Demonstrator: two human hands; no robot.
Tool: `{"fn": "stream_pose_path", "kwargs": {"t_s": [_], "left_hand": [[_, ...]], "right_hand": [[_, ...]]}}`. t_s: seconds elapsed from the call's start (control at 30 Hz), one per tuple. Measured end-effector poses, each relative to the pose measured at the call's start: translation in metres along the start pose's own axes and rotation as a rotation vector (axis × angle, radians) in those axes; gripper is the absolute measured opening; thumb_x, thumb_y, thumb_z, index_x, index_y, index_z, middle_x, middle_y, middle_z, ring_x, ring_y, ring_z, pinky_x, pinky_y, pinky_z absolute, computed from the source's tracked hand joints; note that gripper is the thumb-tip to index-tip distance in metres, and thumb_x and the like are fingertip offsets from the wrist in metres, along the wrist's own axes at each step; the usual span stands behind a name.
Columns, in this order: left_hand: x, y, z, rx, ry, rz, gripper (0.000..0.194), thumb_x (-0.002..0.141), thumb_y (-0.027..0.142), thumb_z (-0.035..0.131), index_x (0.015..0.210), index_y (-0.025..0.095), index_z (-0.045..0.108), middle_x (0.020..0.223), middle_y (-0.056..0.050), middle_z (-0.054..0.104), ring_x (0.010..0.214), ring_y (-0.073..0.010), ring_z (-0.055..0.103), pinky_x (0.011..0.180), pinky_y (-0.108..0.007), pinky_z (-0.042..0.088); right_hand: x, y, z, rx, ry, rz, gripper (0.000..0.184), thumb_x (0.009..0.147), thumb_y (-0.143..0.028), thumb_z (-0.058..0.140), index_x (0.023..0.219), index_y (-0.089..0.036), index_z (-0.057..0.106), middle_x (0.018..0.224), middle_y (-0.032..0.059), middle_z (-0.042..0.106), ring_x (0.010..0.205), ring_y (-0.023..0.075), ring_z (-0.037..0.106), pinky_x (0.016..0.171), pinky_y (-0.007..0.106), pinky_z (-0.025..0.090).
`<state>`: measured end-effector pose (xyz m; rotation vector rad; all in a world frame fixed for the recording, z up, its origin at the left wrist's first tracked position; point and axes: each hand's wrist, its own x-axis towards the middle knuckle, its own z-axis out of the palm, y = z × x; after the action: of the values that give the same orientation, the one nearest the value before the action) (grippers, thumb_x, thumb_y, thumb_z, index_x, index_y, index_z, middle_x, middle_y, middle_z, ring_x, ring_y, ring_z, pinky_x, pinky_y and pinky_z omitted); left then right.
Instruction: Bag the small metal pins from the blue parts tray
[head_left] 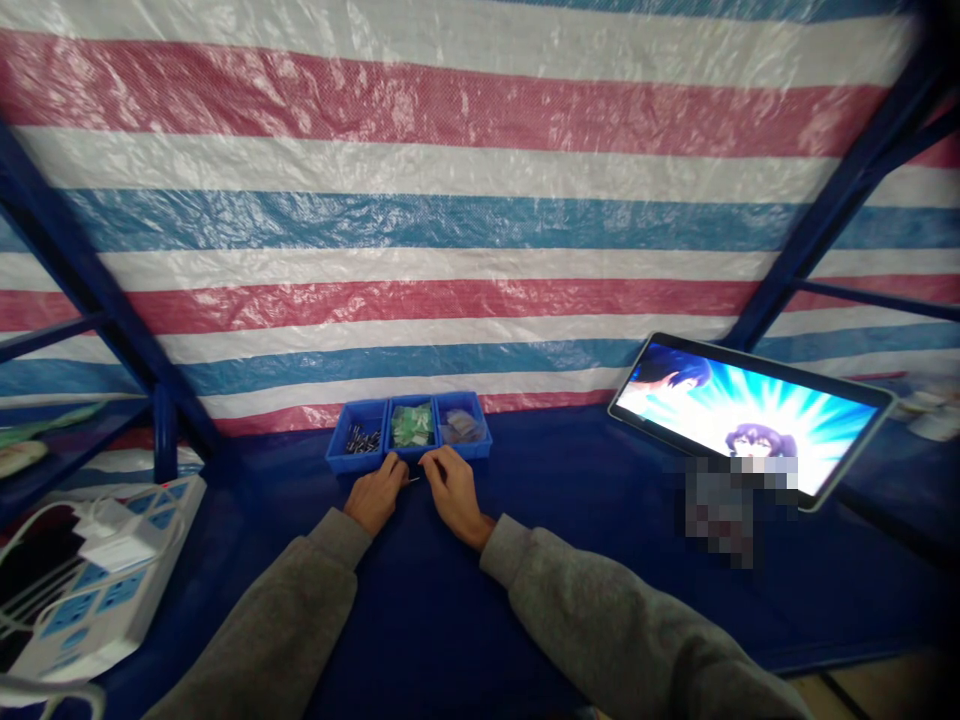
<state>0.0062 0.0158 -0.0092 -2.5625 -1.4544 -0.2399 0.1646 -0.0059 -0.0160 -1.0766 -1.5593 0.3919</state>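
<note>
My left hand is closed in front of the blue bins, with a thin, pale, pin-like piece sticking out from its fingers toward the right. What kind of piece it is, I cannot make out. Just right of it, my right hand has its fingertips bent together near the bins' front edge; anything between them is too small to see. The left blue bin holds small dark and silver metal parts. Green-and-white small items fill the middle bin, and clear plastic bags lie in the right one.
A tablet showing a cartoon leans at the right, with a pixelated patch before it. At the left stands a white power strip with plugged chargers and cables. Blue frame posts and a striped tarp bound the blue table.
</note>
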Motion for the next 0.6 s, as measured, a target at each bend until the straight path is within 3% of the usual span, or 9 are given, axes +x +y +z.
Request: {"fn": "stream_pose_path", "kwargs": {"t_s": [0.23,0.4,0.6], "left_hand": [[-0.0024,-0.0077,-0.0008,-0.25,0.138,0.009,0.015,0.091,0.025,0.036,0.089,0.021,0.049,0.082,0.0,0.063,0.071,-0.0133,0.061,0.059,-0.021,0.038],[-0.0028,-0.009,-0.0018,-0.386,0.239,0.014,0.018,0.091,0.027,0.037,0.086,0.02,0.053,0.079,0.0,0.063,0.072,-0.0129,0.06,0.065,-0.021,0.041],[-0.0032,-0.009,-0.007,-0.527,0.374,0.004,0.023,0.09,0.03,0.039,0.087,0.019,0.06,0.08,-0.002,0.065,0.072,-0.0131,0.06,0.069,-0.023,0.045]], "right_hand": [[0.0009,0.0039,0.0032,-0.008,-0.111,-0.044,0.015,0.085,-0.022,0.048,0.081,-0.019,0.062,0.077,0.0015,0.057,0.07,0.014,0.053,0.066,0.024,0.041],[0.0001,0.0075,0.0052,0.019,-0.051,0.009,0.02,0.082,-0.022,0.052,0.101,-0.019,0.058,0.078,0.001,0.057,0.066,0.0133,0.053,0.065,0.025,0.043],[0.0008,0.0029,0.0024,0.046,-0.103,-0.038,0.015,0.086,-0.025,0.048,0.088,-0.019,0.061,0.076,0.0014,0.059,0.067,0.0134,0.053,0.064,0.024,0.041]]}}
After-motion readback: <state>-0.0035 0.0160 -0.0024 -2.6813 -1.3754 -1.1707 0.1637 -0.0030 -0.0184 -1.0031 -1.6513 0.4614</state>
